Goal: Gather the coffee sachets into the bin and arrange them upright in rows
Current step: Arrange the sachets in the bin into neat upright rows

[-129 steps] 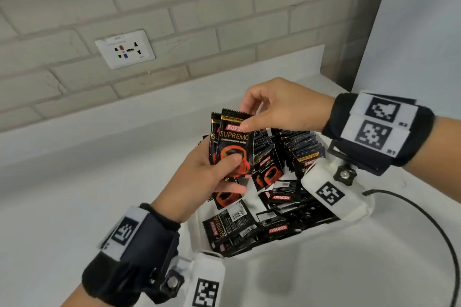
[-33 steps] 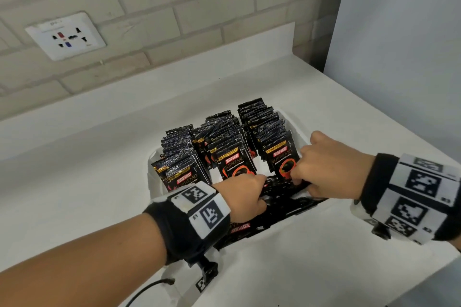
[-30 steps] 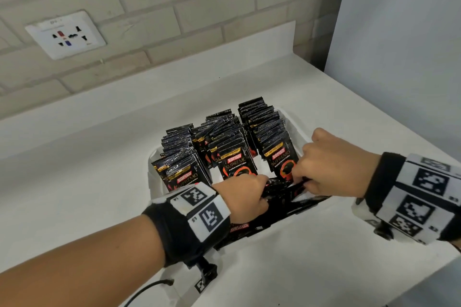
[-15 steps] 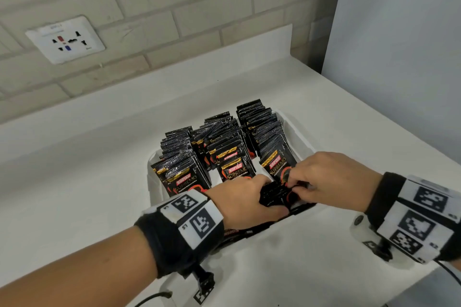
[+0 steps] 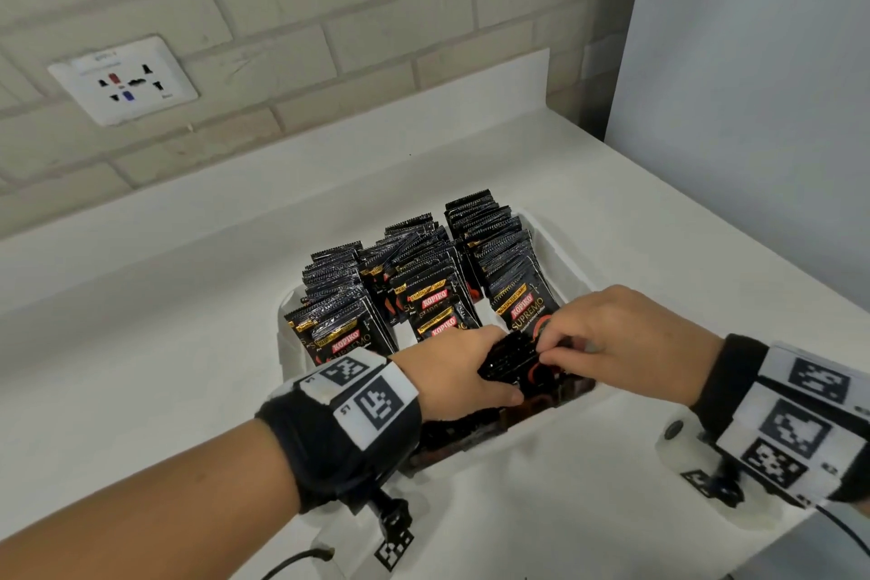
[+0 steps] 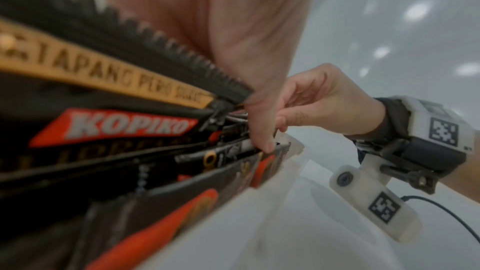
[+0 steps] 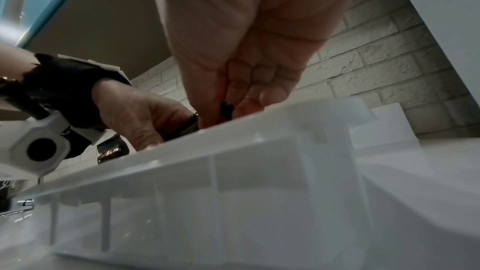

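A white bin (image 5: pixel 289 334) on the counter holds three rows of upright black Kopiko coffee sachets (image 5: pixel 423 278). At the bin's near end several loose sachets (image 5: pixel 471 433) lie flat. My left hand (image 5: pixel 471 372) grips a small bundle of sachets (image 5: pixel 511 356) from the left. My right hand (image 5: pixel 560 344) pinches the bundle's top edge from the right. The left wrist view shows a sachet (image 6: pixel 116 126) close up and my right hand (image 6: pixel 319 106) beyond it. From the right wrist view the bin's outer wall (image 7: pixel 233 161) hides most of the sachets under my right hand (image 7: pixel 249 93).
The bin stands on a white counter (image 5: pixel 165 344) against a brick wall with a socket plate (image 5: pixel 123 80). A grey panel (image 5: pixel 753 108) rises at the right, past the counter's edge. A black cable (image 5: pixel 292 567) trails from my left wrist mount.
Over the last second my hands drew together at the bin's near end and closed on a bundle of loose sachets. Four seconds ago they held sachets above the bin.
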`<state>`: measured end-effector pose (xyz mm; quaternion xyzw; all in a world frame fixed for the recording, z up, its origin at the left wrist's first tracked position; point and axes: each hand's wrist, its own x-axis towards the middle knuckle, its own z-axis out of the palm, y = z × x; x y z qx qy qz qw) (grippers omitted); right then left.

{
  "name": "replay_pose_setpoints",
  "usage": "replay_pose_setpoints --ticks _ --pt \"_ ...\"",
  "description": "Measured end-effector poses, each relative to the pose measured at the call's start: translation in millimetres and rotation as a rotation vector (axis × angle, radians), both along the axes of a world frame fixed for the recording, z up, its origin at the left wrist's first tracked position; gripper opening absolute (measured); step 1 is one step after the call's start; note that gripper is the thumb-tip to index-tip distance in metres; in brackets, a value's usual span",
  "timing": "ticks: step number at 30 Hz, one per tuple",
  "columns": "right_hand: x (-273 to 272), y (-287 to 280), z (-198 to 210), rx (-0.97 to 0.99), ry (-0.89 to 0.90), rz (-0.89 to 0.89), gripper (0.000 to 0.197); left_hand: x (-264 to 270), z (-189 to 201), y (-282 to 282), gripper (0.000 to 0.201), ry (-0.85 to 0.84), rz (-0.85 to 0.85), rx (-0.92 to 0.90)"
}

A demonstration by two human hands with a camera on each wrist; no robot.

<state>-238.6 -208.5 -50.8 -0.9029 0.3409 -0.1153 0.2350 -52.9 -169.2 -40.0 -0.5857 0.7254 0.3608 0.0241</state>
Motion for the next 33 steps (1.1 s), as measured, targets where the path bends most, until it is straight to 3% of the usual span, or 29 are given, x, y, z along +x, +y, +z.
replay_pose_setpoints --ticks 5,8,11,16,22,26,29,33 --pt "1.6 3.1 -1.5 0.116 -0.124 0.038 0.036 -3.7 -2.7 6.9 0.034 -0.079 0.008 -0.049" --pt "-3.8 -2.3 3.7 0.2 -0.193 -0.022 0.005 -7.1 -2.0 10.7 0.041 -0.121 -0.007 -0.048" --pt "-10.5 -5.8 11.3 0.199 -0.191 -0.051 0.019 -6.8 -2.3 12.0 0.045 -0.122 -0.016 -0.047" --pt "-13.9 -16.9 8.7 0.135 0.09 -0.065 0.018 -6.8 -6.4 16.7 0.048 -0.132 -0.041 -0.107" --pt "14.2 -27.5 12.0 0.186 0.461 0.097 0.044 -10.9 -7.5 19.2 0.046 -0.154 -0.064 -0.122" --pt "32.0 -32.5 9.8 0.18 0.737 0.217 0.03 -10.1 -8.5 20.7 0.045 -0.157 -0.066 -0.124" --pt "36.7 -35.1 7.5 0.202 0.771 0.244 0.032 -9.4 -9.9 21.5 0.045 -0.156 -0.062 -0.145" --pt "35.3 -39.1 10.5 0.281 0.671 0.188 0.04 -7.8 -11.1 23.4 0.047 -0.164 -0.046 -0.184"
